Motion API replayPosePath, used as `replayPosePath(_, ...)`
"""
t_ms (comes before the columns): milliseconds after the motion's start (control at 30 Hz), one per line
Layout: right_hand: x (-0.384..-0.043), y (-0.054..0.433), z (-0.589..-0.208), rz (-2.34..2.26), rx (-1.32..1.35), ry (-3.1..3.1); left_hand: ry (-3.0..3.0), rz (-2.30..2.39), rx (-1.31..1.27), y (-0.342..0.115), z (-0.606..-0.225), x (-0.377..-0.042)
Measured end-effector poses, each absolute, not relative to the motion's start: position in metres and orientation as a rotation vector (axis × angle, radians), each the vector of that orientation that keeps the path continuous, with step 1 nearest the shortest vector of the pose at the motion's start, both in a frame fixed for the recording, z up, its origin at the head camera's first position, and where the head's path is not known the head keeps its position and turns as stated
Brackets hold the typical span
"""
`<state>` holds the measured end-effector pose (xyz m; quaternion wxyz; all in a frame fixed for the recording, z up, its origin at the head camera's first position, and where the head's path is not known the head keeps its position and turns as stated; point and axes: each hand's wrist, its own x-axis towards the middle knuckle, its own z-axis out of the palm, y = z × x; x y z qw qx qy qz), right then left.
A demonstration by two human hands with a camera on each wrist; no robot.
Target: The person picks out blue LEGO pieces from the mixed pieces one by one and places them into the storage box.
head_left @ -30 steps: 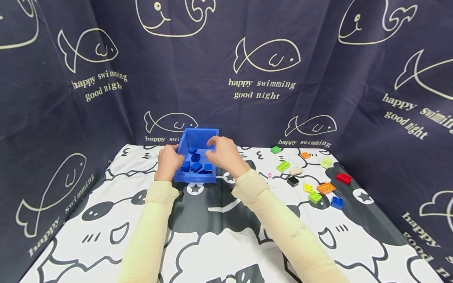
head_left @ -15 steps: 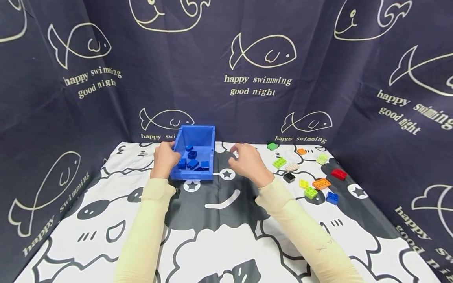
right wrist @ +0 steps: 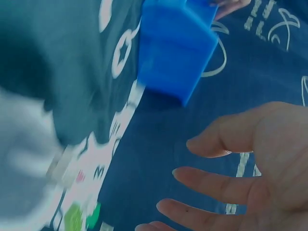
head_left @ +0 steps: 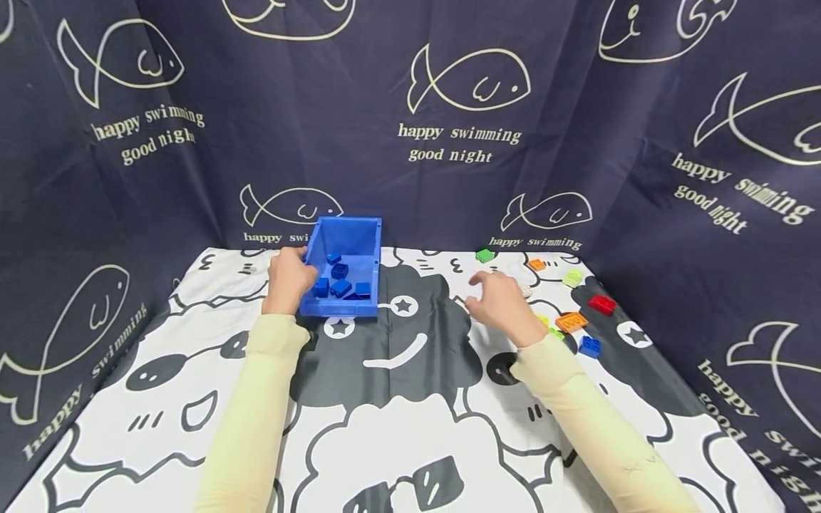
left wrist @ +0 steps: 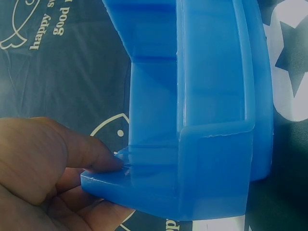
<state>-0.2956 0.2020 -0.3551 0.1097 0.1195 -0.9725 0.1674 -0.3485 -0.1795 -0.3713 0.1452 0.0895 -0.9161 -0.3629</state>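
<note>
In the head view, a blue plastic bin (head_left: 340, 308) stands at the back left of the table, with several blue toy bricks (head_left: 340, 271) inside. My left hand (head_left: 290, 279) grips its left side wall; in the left wrist view, the thumb and fingers pinch the wall's edge (left wrist: 130, 190). My right hand (head_left: 503, 305) is off to the right of the bin, among the loose bricks. Its fingers (right wrist: 207, 185) are spread and relaxed, holding nothing. It partly hides a pale brick (head_left: 527, 291) and a yellow-green brick (head_left: 556, 333).
Loose bricks lie at the right: green (head_left: 484, 255), small orange (head_left: 536, 264), pale green (head_left: 573, 278), red (head_left: 602, 305), larger orange (head_left: 571, 322) and blue (head_left: 590, 347). A dark fish-print curtain (head_left: 462, 192) encloses the back and sides of the sheep-print cloth (head_left: 398, 442).
My right hand has come out of the bin and travelled right to the loose bricks. My left hand keeps its hold on the bin wall. The head view has shifted slightly.
</note>
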Motion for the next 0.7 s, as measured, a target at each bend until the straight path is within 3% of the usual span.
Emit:
replayPosePath(467, -0.277, 0.322, -0.339, 0.476, -0.051, -3.012, -2.627, -1.034, 0.232, -0.18, -0.369, -0.349)
replayPosePath(700, -0.266, 0.36, -0.349, 0.524, -0.294, -3.164, -2.637, -1.041, 0.24, -0.181, -0.369, -0.349)
